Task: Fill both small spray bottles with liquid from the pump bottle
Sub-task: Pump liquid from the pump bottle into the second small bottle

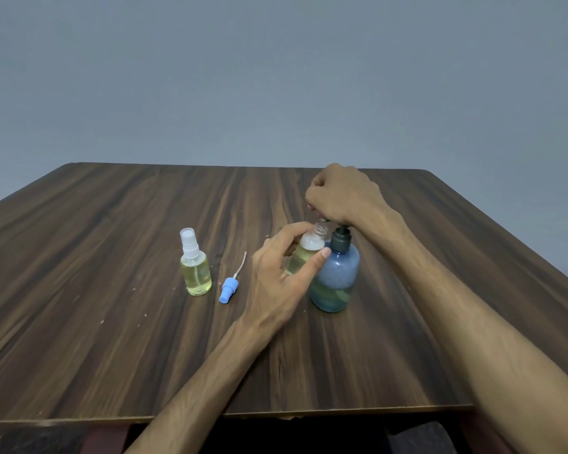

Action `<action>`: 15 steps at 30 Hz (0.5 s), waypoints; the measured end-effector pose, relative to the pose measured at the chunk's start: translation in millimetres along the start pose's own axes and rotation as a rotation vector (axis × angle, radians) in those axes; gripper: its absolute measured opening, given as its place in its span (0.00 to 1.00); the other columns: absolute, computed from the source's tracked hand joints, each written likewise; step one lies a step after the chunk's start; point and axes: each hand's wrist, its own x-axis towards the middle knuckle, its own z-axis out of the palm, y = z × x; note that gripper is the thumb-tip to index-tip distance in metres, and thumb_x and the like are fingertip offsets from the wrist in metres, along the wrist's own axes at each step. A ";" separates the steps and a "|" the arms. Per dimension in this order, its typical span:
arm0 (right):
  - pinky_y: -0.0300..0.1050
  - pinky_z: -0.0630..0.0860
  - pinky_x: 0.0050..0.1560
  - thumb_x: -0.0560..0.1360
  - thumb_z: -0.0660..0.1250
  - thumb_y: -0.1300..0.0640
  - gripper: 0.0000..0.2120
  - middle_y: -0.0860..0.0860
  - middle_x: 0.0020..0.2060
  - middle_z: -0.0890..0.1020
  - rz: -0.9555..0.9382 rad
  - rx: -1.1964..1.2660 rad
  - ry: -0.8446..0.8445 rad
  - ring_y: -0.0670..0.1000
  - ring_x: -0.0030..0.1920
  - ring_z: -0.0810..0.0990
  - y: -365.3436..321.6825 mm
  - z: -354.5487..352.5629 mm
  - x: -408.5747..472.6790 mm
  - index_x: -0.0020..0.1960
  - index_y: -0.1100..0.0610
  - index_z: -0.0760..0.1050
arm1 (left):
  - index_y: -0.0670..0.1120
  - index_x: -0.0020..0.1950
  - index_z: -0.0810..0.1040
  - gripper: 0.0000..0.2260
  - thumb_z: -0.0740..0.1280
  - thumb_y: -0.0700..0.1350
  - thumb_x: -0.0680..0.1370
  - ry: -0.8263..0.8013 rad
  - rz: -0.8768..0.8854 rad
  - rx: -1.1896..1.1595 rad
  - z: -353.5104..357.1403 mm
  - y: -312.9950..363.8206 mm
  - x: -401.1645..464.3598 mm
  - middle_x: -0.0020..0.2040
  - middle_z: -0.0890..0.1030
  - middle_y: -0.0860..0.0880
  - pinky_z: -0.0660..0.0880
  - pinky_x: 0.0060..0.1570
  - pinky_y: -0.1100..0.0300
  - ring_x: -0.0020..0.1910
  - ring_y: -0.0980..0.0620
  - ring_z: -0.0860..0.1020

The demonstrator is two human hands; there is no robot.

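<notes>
A blue pump bottle [336, 276] stands on the wooden table [112, 322], with a little liquid at its bottom. My right hand [341, 194] is curled over its pump head, which is mostly hidden under the hand. My left hand [284, 273] grips an uncapped small spray bottle [305, 253] tilted against the pump bottle, its open neck just under the spout. It holds yellowish liquid with foam on top. A second small spray bottle [195, 267] with a white sprayer stands to the left, filled with yellow liquid. A blue sprayer cap [230, 288] with its tube lies on the table between them.
The table's far edge meets a plain grey wall [276, 77]. The near edge runs just below my forearms. Bare wood surrounds the bottles on all sides.
</notes>
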 end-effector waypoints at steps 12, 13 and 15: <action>0.46 0.68 0.37 0.74 0.65 0.54 0.11 0.50 0.36 0.84 0.002 -0.012 -0.060 0.53 0.39 0.80 0.1 2.7 0.1 0.41 0.56 0.85 | 0.47 0.61 0.83 0.12 0.74 0.50 0.80 0.006 0.001 0.002 0.5 -1.8 0.1 0.52 0.87 0.55 0.81 0.53 0.39 0.52 0.49 0.86; 0.47 0.68 0.37 0.73 0.65 0.54 0.11 0.50 0.36 0.84 0.014 -0.022 -0.092 0.53 0.39 0.80 0.2 3.7 -0.8 0.41 0.55 0.86 | 0.48 0.61 0.83 0.12 0.74 0.50 0.80 0.006 -0.004 0.001 0.8 -1.8 -0.1 0.51 0.87 0.55 0.81 0.53 0.38 0.52 0.49 0.86; 0.47 0.68 0.37 0.73 0.65 0.54 0.11 0.50 0.36 0.83 -0.003 -0.031 -0.086 0.53 0.38 0.78 0.1 4.4 -0.4 0.42 0.55 0.85 | 0.48 0.61 0.83 0.11 0.75 0.49 0.80 0.007 -0.001 0.005 1.3 -2.2 -0.4 0.51 0.87 0.56 0.81 0.53 0.39 0.51 0.49 0.86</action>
